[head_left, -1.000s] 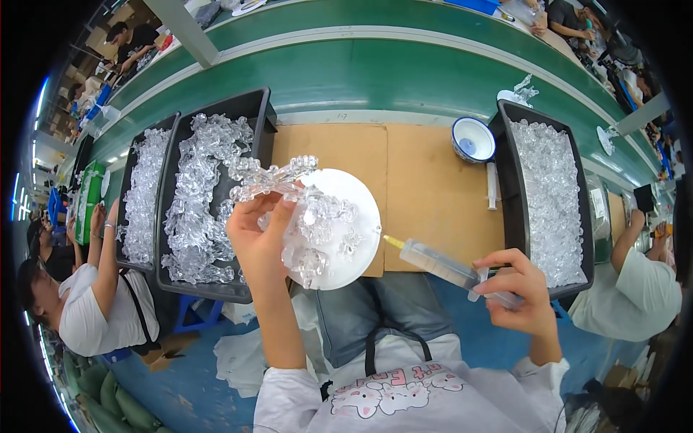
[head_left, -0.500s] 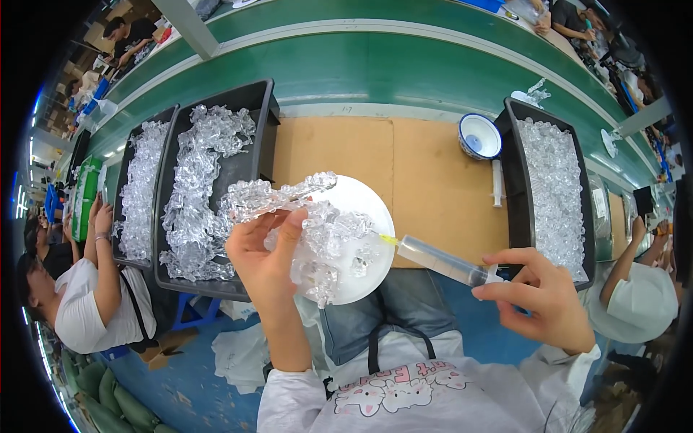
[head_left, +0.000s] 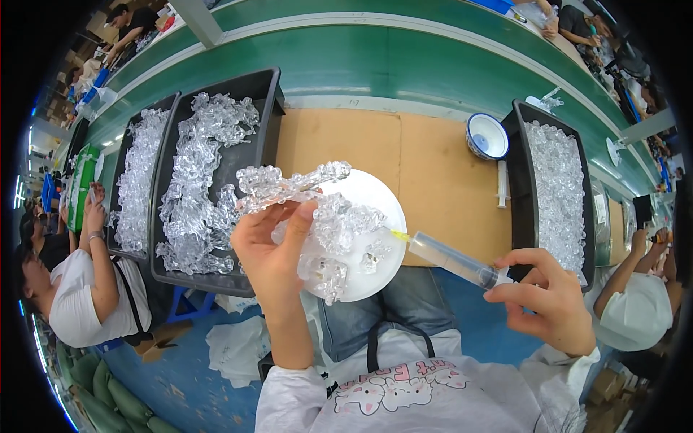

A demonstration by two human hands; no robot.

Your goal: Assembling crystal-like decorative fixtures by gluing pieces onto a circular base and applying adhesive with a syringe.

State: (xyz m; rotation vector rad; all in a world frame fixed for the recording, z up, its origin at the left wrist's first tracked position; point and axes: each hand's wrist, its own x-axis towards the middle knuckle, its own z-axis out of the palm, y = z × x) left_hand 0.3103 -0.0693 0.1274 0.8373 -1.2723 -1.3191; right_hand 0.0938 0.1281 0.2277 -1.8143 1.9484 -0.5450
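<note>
The syringe (head_left: pixel 453 261) has moved nearer the clear plastic cluster (head_left: pixel 336 219); right grip (head_left: pixel 547 302) pinches the syringe's rear end, left grip (head_left: pixel 271 244) pinches the cluster

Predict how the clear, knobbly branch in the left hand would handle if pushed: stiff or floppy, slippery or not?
The clear branch is probably stiff, since it juts beyond the left hand without visible sagging. Its glossy surface may be slippery, though the knobs could offer some grip.
</note>
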